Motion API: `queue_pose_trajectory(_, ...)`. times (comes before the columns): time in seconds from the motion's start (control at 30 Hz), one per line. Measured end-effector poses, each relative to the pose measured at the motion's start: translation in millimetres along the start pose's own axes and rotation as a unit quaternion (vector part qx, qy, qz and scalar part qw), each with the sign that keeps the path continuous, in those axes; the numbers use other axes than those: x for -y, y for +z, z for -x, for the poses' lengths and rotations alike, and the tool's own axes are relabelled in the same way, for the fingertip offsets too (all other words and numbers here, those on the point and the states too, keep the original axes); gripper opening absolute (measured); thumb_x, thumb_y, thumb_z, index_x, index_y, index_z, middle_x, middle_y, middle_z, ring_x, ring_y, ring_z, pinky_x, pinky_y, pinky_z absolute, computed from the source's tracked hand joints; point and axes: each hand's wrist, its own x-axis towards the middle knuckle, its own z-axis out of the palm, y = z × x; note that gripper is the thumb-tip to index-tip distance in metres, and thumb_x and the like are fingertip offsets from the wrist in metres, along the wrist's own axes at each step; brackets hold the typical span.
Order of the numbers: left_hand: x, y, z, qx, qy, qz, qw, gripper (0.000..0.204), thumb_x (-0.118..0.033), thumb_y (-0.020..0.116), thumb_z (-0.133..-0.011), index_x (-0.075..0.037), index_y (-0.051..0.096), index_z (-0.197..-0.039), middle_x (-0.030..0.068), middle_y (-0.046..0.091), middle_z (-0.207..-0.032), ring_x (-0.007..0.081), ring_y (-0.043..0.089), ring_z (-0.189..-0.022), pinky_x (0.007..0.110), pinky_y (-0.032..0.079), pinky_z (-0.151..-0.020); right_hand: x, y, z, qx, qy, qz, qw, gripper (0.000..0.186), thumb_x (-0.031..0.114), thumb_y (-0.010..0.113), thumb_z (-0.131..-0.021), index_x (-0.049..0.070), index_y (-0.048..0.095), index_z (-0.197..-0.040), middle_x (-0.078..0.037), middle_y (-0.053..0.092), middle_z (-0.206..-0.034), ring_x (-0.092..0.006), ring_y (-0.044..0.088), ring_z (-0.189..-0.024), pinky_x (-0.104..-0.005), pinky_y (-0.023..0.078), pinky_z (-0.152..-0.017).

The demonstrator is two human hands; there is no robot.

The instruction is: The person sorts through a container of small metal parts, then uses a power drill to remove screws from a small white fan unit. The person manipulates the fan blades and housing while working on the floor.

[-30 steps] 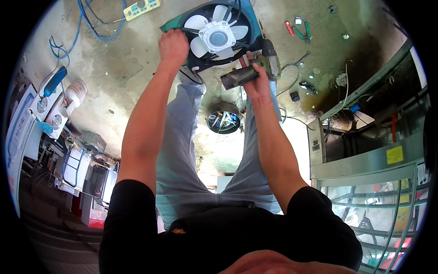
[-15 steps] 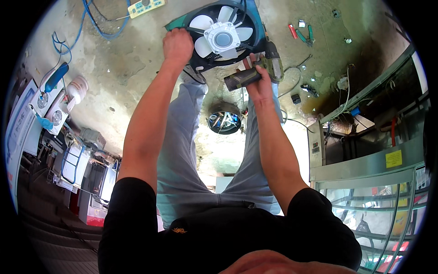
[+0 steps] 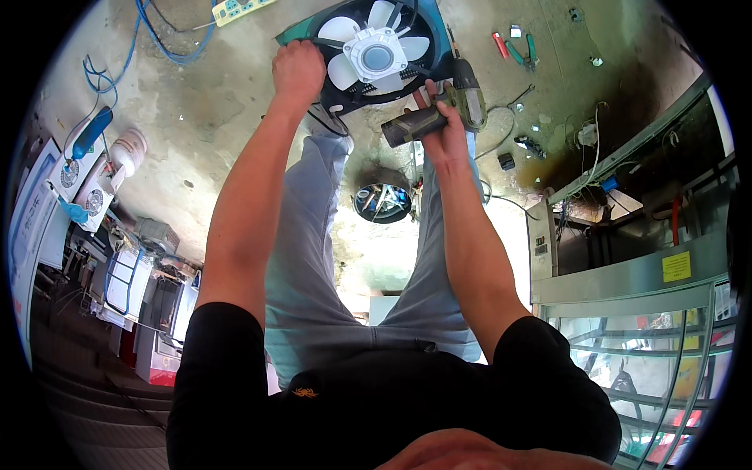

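At the top centre stands a fan with white blades and a white motor (image 3: 377, 57), set in a black shroud with a green edge. My left hand (image 3: 299, 74) is closed at the left corner of that frame, fingertips partly hidden. My right hand (image 3: 445, 139) grips a dark olive cordless drill (image 3: 470, 98) by its handle, the battery end towards the middle. The drill lies along the right side of the fan frame, its thin bit pointing away from me. What the bit touches is hard to make out.
A round black tub (image 3: 382, 202) of tools stands between my legs. Red-handled and green-handled tools (image 3: 517, 53) lie on the floor at far right. A power strip (image 3: 239, 9) and blue cable (image 3: 168, 51) lie far left; a steel-framed cabinet (image 3: 627, 294) stands right.
The whole view has shifted slightly, so the fan and floor items sit a little higher and further left. Both hands keep the same hold on the fan frame and the drill.
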Motion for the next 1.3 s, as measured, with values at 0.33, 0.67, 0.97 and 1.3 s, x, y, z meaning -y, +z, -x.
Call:
queue_pose_trajectory(0.33,1,-2,0,0.009,0.008,-0.009,1.0,0.03,-0.025,0.052,-0.098,-0.001,0.067,-0.087,0.0204,0.068,-0.093,0.0398,0.067,-0.087,0.049,0.056,-0.077,2,-6,-2,0.019,-0.008,0.016,1.0,0.058,0.007,0.057,-0.09,0.021,0.04,-0.144,-0.008,0.047,-0.151,-0.034,0.038,-0.143,-0.061,0.038,-0.106)
queue_pose_trajectory(0.67,-7,-41,8,0.024,-0.06,0.055,0.996,0.028,-0.028,0.053,-0.095,-0.006,0.069,-0.096,0.0152,0.071,-0.097,0.0369,0.067,-0.092,0.048,0.055,-0.079,13,-10,4,-0.007,-0.031,0.051,0.998,0.064,0.008,0.059,-0.089,0.017,0.036,-0.147,-0.014,0.049,-0.148,-0.0331,0.04,-0.142,-0.0596,0.037,-0.107)
queue_pose_trajectory(0.97,-24,-57,38,0.1,0.045,0.173,0.979,0.032,-0.019,0.053,-0.09,-0.016,0.069,-0.117,0.0161,0.071,-0.087,0.0378,0.067,-0.083,0.048,0.054,-0.076,26,-8,6,-0.012,-0.031,0.036,0.999,0.063,0.008,0.057,-0.09,0.019,0.034,-0.148,-0.012,0.05,-0.146,-0.032,0.04,-0.142,-0.0603,0.034,-0.111)
queue_pose_trajectory(1.3,0,-66,12,0.157,-0.002,0.262,0.952,0.03,-0.024,0.047,-0.09,-0.011,0.074,-0.09,0.0113,0.072,-0.084,0.0333,0.068,-0.082,0.043,0.053,-0.075,42,-2,6,-0.017,-0.041,0.022,0.999,0.061,0.007,0.055,-0.092,0.019,0.035,-0.148,-0.012,0.05,-0.144,-0.0312,0.042,-0.141,-0.0594,0.034,-0.111)
